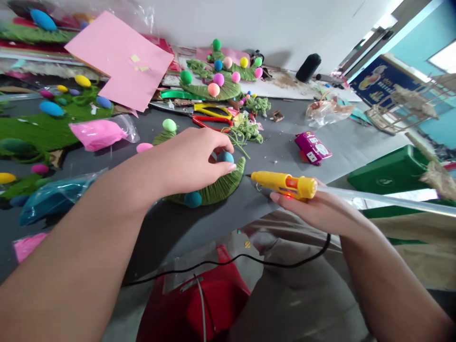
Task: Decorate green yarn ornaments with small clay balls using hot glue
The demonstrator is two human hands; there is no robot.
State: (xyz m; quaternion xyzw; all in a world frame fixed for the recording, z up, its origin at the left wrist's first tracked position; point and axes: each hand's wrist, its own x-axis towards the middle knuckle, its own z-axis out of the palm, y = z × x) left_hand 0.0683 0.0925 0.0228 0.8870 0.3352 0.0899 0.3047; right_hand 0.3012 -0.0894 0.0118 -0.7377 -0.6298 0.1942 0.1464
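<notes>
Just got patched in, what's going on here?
The person's left hand has its thumb and fingers around a blue ball at a green wrapped crescent on the grey table. Another blue ball sits at the crescent's near edge. The right hand holds a yellow glue gun, its red light lit and its nozzle close to the crescent's pointed end. Farther back lie green pieces with colored balls on them.

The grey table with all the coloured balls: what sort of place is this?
Probably a craft workshop. The right hand holds a yellow glue gun, green wrapped shapes with coloured balls lie on the grey table, and a pink sheet lies among the materials.
</notes>
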